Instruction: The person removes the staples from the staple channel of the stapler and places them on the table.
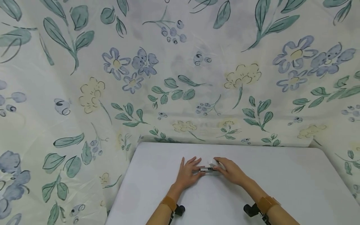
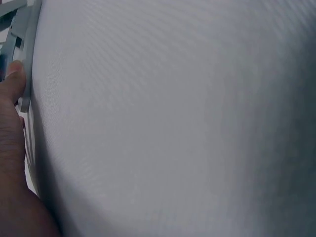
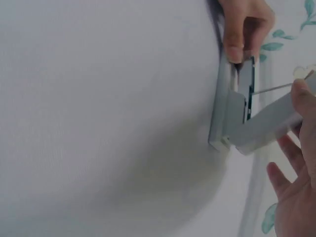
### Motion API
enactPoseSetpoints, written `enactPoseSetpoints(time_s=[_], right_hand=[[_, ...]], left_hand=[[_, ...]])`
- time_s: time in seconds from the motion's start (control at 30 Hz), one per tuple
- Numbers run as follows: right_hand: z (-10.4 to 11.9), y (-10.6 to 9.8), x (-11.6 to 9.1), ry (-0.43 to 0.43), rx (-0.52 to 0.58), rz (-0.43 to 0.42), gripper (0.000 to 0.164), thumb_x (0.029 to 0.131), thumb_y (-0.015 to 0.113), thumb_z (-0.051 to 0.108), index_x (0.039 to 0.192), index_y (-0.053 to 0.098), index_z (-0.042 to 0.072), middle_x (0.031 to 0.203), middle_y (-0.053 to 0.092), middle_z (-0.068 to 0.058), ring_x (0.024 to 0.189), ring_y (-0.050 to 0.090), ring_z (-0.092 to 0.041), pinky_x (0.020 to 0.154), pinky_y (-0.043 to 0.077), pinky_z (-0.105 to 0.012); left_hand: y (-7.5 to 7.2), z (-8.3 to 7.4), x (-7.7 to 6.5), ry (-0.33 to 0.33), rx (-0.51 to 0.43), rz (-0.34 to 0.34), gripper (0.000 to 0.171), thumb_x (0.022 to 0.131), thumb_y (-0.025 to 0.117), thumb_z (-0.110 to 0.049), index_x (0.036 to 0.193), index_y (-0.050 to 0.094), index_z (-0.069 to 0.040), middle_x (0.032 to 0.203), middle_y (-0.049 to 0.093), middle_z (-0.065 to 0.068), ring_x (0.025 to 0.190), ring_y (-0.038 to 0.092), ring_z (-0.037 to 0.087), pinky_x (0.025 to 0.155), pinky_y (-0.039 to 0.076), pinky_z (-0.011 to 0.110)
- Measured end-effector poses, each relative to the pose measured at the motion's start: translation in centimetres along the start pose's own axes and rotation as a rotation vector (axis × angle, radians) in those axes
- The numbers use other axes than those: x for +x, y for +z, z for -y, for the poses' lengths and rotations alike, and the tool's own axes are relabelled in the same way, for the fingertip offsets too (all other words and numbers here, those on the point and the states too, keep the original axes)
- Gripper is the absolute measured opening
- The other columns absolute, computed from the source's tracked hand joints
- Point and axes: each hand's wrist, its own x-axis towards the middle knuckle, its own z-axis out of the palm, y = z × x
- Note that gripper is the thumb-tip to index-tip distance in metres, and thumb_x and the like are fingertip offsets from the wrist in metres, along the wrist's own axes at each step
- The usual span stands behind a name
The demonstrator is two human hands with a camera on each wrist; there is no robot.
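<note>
A white-and-grey stapler point(image 1: 207, 169) lies on the white table with its top arm point(image 3: 269, 123) swung up from the base point(image 3: 219, 116). My left hand point(image 1: 187, 172) pinches one end of the base and magazine between thumb and fingers, its other fingers spread. In the left wrist view, the thumb point(image 2: 16, 74) presses along the stapler's side. My right hand point(image 1: 231, 170) holds the raised top arm, thumb on one side and fingers on the other. A thin metal rod point(image 3: 272, 89) runs from the magazine towards the raised arm.
The white table point(image 1: 281, 181) reaches out on both sides of the hands, with rounded far corners. Behind and beside it hangs a floral-print cloth point(image 1: 180, 93). Each wrist carries a brown strap point(image 1: 168, 203) with a small black camera point(image 1: 180, 210).
</note>
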Motion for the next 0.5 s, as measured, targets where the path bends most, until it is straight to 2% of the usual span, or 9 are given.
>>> enactPoseSetpoints(time_s=[0.13,0.23,0.5], right_hand=[[-0.1,-1.0,-0.3,0.029,0.002,0.038,0.052,0.110,0.064,0.029,0.152,0.058,0.000,0.153,0.064,-0.024,0.144,0.060,-0.045,0.120,0.050,-0.061],[-0.2,-1.6,-0.5,0.040,0.024,0.034,0.052,0.110,0.064,0.029,0.151,0.058,-0.001,0.152,0.064,-0.025,0.144,0.060,-0.046,0.120,0.050,-0.062],[-1.0,-2.8,-1.2,0.001,0.038,0.014,0.049,0.109,0.066,0.028,0.147,0.060,-0.002,0.141,0.072,-0.020,0.135,0.067,-0.043,0.114,0.055,-0.059]], left_hand=[[0.0,0.4,0.0,-0.010,-0.002,0.025,0.036,0.096,0.079,-0.044,0.121,0.084,-0.018,0.154,0.068,0.003,0.152,0.056,0.032,0.131,0.021,0.079],[0.1,0.4,0.0,-0.017,-0.010,0.037,0.036,0.098,0.078,-0.045,0.122,0.083,-0.020,0.156,0.066,0.002,0.154,0.054,0.031,0.132,0.018,0.078],[0.1,0.3,0.0,-0.020,-0.024,0.025,0.035,0.097,0.078,-0.044,0.121,0.084,-0.020,0.155,0.067,0.002,0.154,0.054,0.031,0.133,0.017,0.077]])
